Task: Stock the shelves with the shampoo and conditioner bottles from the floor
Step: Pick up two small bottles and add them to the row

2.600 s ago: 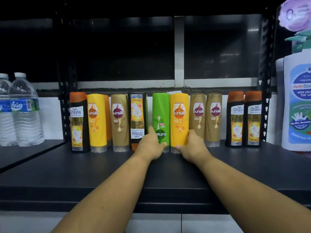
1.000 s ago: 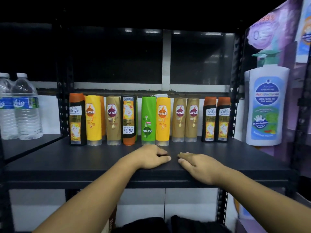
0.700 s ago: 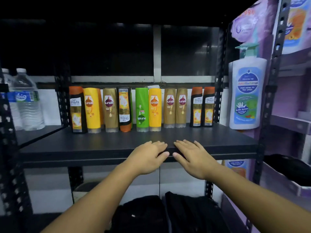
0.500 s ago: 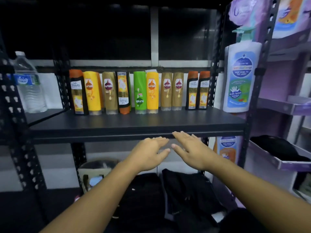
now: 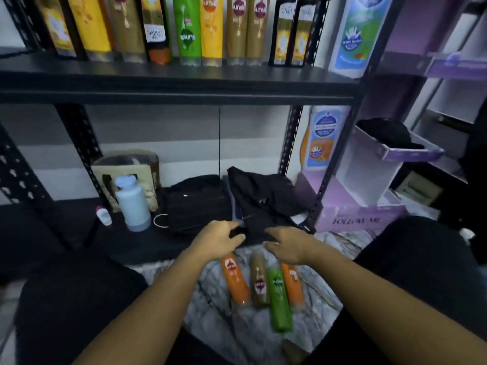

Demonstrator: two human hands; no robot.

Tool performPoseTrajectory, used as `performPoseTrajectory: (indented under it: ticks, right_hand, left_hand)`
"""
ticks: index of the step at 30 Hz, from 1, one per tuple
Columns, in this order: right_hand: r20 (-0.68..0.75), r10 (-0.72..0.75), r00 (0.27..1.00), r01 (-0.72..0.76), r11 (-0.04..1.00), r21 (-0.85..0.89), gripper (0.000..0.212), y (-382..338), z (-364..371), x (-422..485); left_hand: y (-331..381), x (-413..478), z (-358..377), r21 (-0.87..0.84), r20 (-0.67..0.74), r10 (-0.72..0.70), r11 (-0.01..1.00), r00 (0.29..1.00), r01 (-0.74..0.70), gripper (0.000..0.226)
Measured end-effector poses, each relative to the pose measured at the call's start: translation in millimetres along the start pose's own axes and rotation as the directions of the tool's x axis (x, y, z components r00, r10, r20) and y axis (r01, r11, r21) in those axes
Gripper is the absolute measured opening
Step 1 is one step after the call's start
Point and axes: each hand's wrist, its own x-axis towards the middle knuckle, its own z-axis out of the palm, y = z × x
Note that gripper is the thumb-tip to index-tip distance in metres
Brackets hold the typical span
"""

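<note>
Head view, blurred. Four bottles lie side by side on the marbled floor [image 5: 216,306], just off the bottom shelf's [image 5: 137,248] front edge: orange bottle [image 5: 235,281], brown bottle [image 5: 259,283], green bottle [image 5: 279,301], second orange bottle [image 5: 293,285]. Left hand [image 5: 218,242] and right hand [image 5: 287,245] hover over their far ends, fingers loose, holding nothing. Stocked bottles [image 5: 184,27] stand in a row along the upper shelf's [image 5: 179,88] back.

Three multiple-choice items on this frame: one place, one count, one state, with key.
1. The light blue flask stands: A) on the lower shelf; B) on the top shelf; C) on the purple stand.
2. Bottles on the floor: A) two; B) four; C) six.
3. Those bottles are: A) upright; B) stacked; C) lying flat.
Key: 1A, it stands left of the black bags; 2B, two orange, one brown, one green; 3C, all lie side by side.
</note>
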Motion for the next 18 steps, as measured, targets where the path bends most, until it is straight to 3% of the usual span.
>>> performPoseTrajectory:
  ticks: [4, 9, 13, 18]
  right_hand:
    - [0.133, 0.058, 0.989, -0.058, 0.998, -0.004, 0.061, 9.4, 43.0, 8.0]
    - [0.211, 0.124, 0.97, -0.146, 0.985, 0.096, 0.056, 21.4, 86.1, 29.2]
    - [0.259, 0.159, 0.953, -0.204, 0.967, 0.155, 0.057, 41.8, 116.9, 50.2]
    - [0.318, 0.208, 0.925, -0.298, 0.917, 0.267, 0.057, 58.0, 153.9, 93.1]
  left_hand:
    - [-18.9, -2.5, 37.8, 0.007, 0.15, -0.098, 0.995, 0.984, 0.098, 0.063]
    - [-40.8, 8.1, 68.1, 0.042, 0.211, -0.143, 0.99, 0.967, 0.137, 0.038]
    - [-66.8, 28.5, 90.8, 0.049, 0.24, -0.24, 0.971, 0.94, 0.236, 0.052]
    - [-91.2, 59.8, 127.5, 0.029, 0.294, -0.275, 0.96, 0.915, 0.279, 0.053]
